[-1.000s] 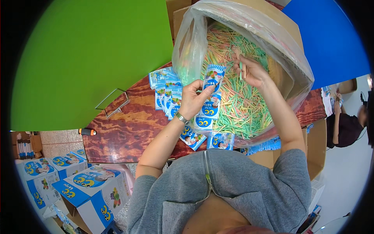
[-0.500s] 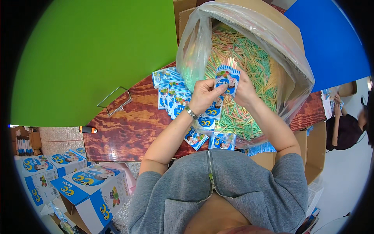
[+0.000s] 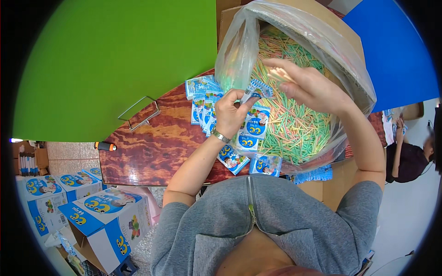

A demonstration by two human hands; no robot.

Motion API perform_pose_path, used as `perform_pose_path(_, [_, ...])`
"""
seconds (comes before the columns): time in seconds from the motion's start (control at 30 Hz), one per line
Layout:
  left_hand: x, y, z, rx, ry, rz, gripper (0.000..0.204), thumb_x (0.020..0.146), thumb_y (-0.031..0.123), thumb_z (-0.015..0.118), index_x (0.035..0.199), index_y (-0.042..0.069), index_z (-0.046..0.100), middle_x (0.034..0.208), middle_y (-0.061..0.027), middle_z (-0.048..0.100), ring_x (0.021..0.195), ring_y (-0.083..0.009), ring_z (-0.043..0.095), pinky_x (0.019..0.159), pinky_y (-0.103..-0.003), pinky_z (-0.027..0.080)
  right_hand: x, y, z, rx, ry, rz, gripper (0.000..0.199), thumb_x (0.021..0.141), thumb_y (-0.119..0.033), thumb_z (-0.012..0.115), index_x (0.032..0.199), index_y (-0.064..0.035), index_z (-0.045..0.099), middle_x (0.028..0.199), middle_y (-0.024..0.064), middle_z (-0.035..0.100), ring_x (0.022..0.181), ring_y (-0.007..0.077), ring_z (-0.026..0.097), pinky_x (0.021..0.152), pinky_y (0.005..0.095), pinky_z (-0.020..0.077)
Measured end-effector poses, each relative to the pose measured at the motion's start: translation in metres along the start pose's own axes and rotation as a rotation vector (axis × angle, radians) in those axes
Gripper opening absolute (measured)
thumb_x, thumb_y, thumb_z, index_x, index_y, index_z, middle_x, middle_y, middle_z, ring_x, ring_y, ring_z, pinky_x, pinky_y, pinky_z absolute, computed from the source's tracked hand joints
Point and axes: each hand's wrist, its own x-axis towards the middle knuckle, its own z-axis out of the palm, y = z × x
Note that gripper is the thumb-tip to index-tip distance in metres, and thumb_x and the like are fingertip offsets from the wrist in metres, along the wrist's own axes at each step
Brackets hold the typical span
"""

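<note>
My left hand (image 3: 230, 112), a metal watch on its wrist, pinches a small blue-and-white packet (image 3: 261, 88). The packet is tilted, its far end toward the sticks. Closed over several thin pastel sticks (image 3: 280, 74), my right hand (image 3: 315, 89) hovers just right of the packet, apart from it. Below both hands lies a large heap of pink, yellow and green sticks (image 3: 294, 138) inside a clear plastic bag (image 3: 237, 46) that lines a cardboard box (image 3: 322, 18). More packets (image 3: 254, 123) lie at the bag's left and near edges, beside my left hand.
Packets (image 3: 202, 103) are piled on the red-brown table (image 3: 147, 161). A metal wire stand (image 3: 138, 112) and an orange-black cutter (image 3: 106, 146) sit at its left edge. Green (image 3: 115, 60) and blue boards (image 3: 396, 50) flank the box. Printed cartons (image 3: 106, 216) stand lower left; another person (image 3: 407, 156) works at right.
My right hand has left the packet and moved right, now with sticks in its fingers. The sticks that stood out of the packet's top no longer show there. My left hand has tilted the packet.
</note>
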Motion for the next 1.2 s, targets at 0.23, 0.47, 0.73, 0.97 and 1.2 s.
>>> perform_pose_path(0.23, [0.001, 0.014, -0.002, 0.187, 0.114, 0.133, 0.018, 0.077, 0.010, 0.081, 0.078, 0.002, 0.065, 0.078, -0.0049, 0.067, 0.059, -0.0093, 0.057, 0.053, -0.024, 0.045, 0.010, -0.006, 0.013, -0.159, -0.062, 0.009, 0.060, 0.095, -0.015, 0.057, 0.146, -0.0095, 0.028, 0.064, 0.0154, 0.059, 0.055, 0.0265, 0.064, 0.054, 0.0425, 0.0481])
perform_pose_path(0.47, [0.001, 0.015, -0.006, 0.205, 0.152, 0.211, 0.020, 0.075, 0.008, 0.082, 0.078, 0.002, 0.063, 0.079, -0.0062, 0.067, 0.056, -0.0117, 0.056, 0.051, -0.026, 0.044, 0.015, -0.006, 0.017, -0.148, -0.138, 0.068, 0.066, 0.095, -0.015, 0.057, 0.150, -0.0108, 0.022, 0.059, 0.0133, 0.057, 0.052, 0.0258, 0.062, 0.052, 0.0416, 0.0483])
perform_pose_path(0.73, [-0.002, 0.017, -0.012, 0.233, 0.085, 0.251, 0.013, 0.075, 0.004, 0.075, 0.085, 0.004, 0.066, 0.085, -0.0095, 0.069, 0.070, -0.0235, 0.066, 0.059, -0.032, 0.052, 0.027, -0.022, -0.007, -0.410, -0.464, -0.013, 0.067, 0.094, -0.020, 0.059, 0.143, 0.0114, 0.025, 0.079, 0.0250, 0.064, 0.074, 0.0380, 0.065, 0.067, 0.0473, 0.0497])
perform_pose_path(0.97, [0.000, 0.016, -0.013, 0.290, -0.007, 0.409, 0.017, 0.074, 0.002, 0.074, 0.090, 0.003, 0.066, 0.091, -0.0111, 0.068, 0.079, -0.0284, 0.067, 0.067, -0.035, 0.054, 0.042, -0.007, -0.010, -0.452, -0.531, -0.086, 0.077, 0.092, -0.018, 0.062, 0.149, 0.0043, 0.015, 0.081, 0.0235, 0.066, 0.073, 0.0380, 0.065, 0.068, 0.0469, 0.0524])
perform_pose_path(1.2, [0.000, 0.020, -0.006, 0.240, -0.017, 0.394, 0.020, 0.075, 0.005, 0.076, 0.093, 0.003, 0.067, 0.089, -0.0116, 0.068, 0.080, -0.0287, 0.066, 0.066, -0.036, 0.053, 0.059, -0.027, -0.012, -0.542, -0.650, 0.102, 0.070, 0.086, -0.021, 0.069, 0.140, 0.0061, 0.035, 0.080, 0.0203, 0.069, 0.077, 0.0379, 0.067, 0.073, 0.0454, 0.0532])
